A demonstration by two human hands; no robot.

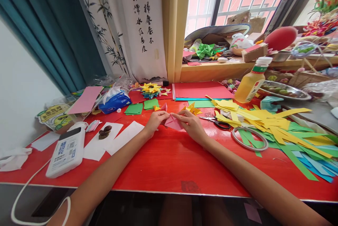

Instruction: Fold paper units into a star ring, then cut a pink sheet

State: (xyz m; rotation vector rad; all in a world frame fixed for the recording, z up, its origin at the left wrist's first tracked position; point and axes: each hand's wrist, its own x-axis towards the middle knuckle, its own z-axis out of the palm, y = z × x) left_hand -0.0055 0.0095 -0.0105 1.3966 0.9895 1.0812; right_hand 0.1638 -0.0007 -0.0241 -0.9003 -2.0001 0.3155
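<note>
A small piece of folded pink paper [173, 123] is held between my two hands above the red table. My left hand [156, 121] pinches its left side, fingers closed. From the other side my right hand [192, 124] grips the paper with its fingertips. Just behind the hands lie folded yellow paper pieces [193, 109]. Stacks of green paper squares [133, 109] sit beyond my left hand. Black-handled scissors [221, 124] rest to the right of my right hand. The exact folds under my fingers are hidden.
Yellow paper strips [277, 123] and a roll of tape [249, 138] cover the right side, near a juice bottle [250, 84]. Red sheets [202, 90] lie at the back. On the left are a white power bank [65, 152] with a cable and a blue tissue pack [115, 102].
</note>
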